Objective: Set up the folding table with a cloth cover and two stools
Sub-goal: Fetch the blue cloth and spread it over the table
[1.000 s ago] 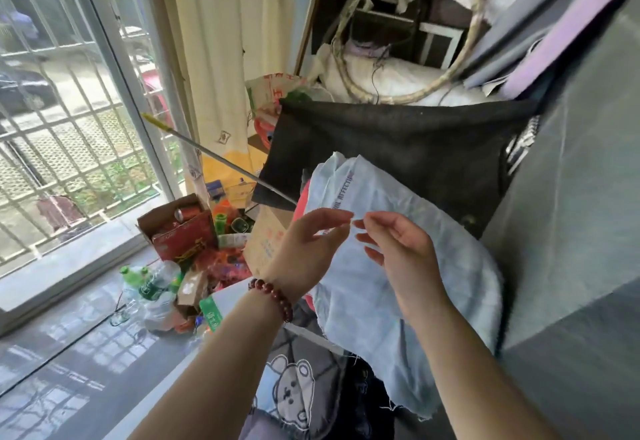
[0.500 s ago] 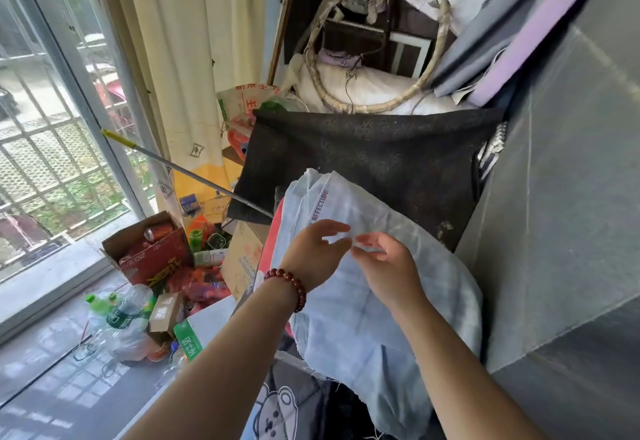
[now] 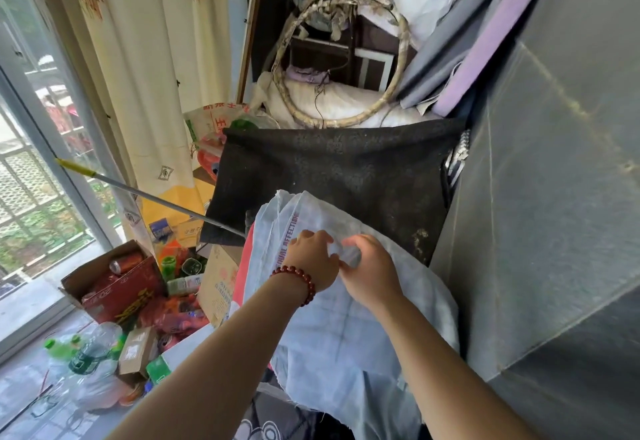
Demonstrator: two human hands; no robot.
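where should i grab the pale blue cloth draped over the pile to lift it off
Grip the pale blue thin cloth at its top fold, beside the printed hem, coming from above on the near side. It drapes downward from there, frayed lower edge hanging loose, so a lift from the top should free it. The left hand and right hand pinch a fold there.

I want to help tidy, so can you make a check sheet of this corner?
Surface: shiny grey floor; no set-up table seen.
Job's things: light blue cloth, draped over a pile; stools not seen.
Clutter: red box, plastic bottles, black mat, hoop.
Hands: left hand and right hand both pinch the cloth.
Cables: thin dark cord on the hoop.
Surroundings: barred window, curtain.
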